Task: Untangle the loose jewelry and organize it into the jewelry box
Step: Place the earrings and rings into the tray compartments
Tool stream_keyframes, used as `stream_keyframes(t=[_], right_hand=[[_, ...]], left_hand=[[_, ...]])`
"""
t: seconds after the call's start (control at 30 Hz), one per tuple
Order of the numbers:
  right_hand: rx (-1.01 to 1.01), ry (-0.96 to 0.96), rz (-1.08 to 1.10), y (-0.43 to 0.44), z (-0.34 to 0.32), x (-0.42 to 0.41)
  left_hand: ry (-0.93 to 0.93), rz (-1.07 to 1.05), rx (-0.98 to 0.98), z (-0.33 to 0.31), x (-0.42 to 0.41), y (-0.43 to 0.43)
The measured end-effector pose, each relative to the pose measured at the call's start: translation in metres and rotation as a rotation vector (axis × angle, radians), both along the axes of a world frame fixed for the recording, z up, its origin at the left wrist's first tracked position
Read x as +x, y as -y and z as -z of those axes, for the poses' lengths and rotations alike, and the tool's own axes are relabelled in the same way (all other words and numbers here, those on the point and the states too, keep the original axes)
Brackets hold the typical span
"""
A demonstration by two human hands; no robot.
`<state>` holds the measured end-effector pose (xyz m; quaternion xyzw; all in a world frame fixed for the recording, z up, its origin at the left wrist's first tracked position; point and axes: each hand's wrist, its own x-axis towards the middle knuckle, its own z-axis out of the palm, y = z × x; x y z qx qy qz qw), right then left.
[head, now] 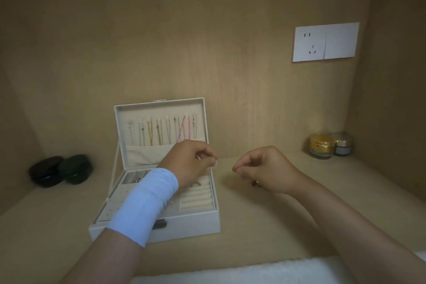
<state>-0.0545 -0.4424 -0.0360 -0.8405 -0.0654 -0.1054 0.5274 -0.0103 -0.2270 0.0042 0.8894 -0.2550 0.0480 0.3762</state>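
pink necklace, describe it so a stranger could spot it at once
Find the open white jewelry box on the wooden shelf. Necklaces hang in a row inside its raised lid, the pink necklace near the right end. It is the only pink one among thin metal chains.

Wall socket (325,42), jars (321,146) (one amber), dark cases (46,172)

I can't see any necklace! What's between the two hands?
In the head view, only bare wooden shelf shows between the left hand and the right hand. Both pinch their fingertips; anything stretched across is too thin to see.
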Motion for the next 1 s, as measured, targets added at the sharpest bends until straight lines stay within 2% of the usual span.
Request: stream_keyframes(t=[0.3,0.63,0.83,1.0], right_hand=[[-0.059,0.061,-0.172,-0.080,-0.029,0.016],[-0.068,0.022,-0.249,-0.125,-0.027,0.036],[0.128,-0.069,-0.277,-0.129,-0.021,0.035],[0.200,-0.088,-0.286,-0.134,-0.024,0.029]], left_hand=[[-0.020,-0.099,-0.195,0.012,-0.003,-0.083],[-0.011,-0.055,-0.214,0.027,0.003,-0.104],[-0.023,-0.061,-0.222,0.029,0.004,-0.106],[-0.057,-0.061,-0.291,0.027,0.001,-0.106]])
